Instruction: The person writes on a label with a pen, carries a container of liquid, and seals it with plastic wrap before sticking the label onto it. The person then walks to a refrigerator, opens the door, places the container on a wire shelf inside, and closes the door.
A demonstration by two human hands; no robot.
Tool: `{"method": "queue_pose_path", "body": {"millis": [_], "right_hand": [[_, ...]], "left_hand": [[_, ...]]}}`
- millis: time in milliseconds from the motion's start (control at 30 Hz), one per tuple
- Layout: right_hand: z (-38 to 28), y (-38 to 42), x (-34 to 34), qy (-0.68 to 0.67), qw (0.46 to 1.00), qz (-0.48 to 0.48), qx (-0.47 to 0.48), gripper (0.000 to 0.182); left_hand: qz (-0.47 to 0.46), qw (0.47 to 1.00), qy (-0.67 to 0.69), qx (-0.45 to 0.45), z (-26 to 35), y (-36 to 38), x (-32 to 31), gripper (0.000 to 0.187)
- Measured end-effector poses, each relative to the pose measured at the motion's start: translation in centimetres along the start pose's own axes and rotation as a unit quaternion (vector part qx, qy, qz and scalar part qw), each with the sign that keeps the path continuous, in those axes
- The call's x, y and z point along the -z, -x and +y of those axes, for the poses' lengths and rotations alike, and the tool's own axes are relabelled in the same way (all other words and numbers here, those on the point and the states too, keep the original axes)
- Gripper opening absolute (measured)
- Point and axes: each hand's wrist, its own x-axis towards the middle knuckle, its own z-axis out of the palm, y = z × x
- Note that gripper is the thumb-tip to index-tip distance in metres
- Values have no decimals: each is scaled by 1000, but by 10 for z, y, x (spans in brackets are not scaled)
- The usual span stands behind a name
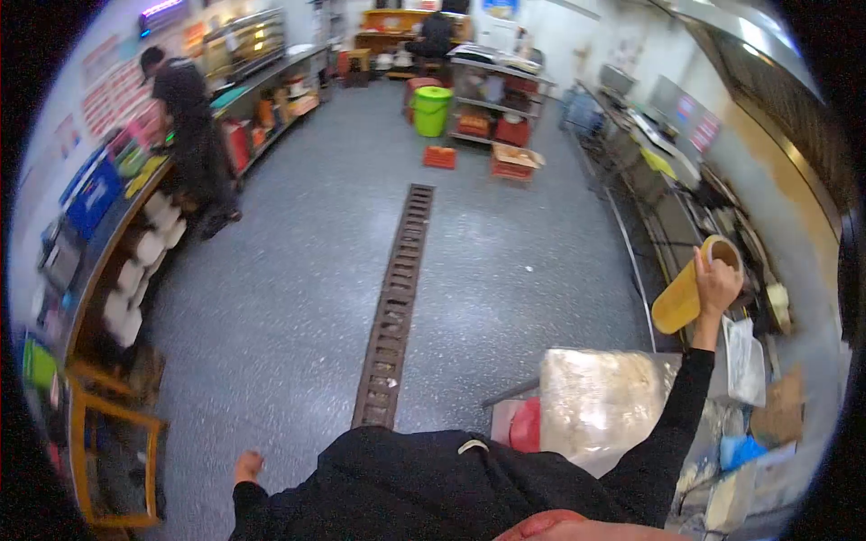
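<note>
My right hand (720, 285) is closed on the upper rim of a yellow cylinder (678, 302), which looks like a large roll with a hollow end. The roll is tilted, its top end toward the right-hand counter. Low on the left, my left hand (249, 466) hangs beside my body over the floor; its fingers look curled, but they are small and blurred, and whether they hold anything cannot be made out. A clear plastic-wrapped bundle (600, 401) lies below the roll, near my right forearm.
A drain grate (397, 298) runs along the floor. One person (189, 117) stands at the left counter; another (437, 36) is at the back. A green bucket (432, 112), metal shelves (501, 99) and red crates (514, 162) stand ahead. A wooden frame (79, 451) is at lower left.
</note>
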Motion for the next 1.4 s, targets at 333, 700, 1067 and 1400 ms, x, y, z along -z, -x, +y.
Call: {"method": "queue_pose_path", "body": {"millis": [333,700,1067,1400], "right_hand": [[-243,-233,283,-421,882,212,11,34],[-590,-305,739,-917,346,134,147,28],[-597,-287,1309,-776,-216,448,388,47],[-470,-220,1637,-599,-560,444,361,50]], "left_hand": [[17,912,309,271,-239,146,-200,29],[335,737,399,430,-399,397,-197,45],[649,291,425,559,-417,607,-127,31],[576,451,-8,682,-597,683,35,46]]}}
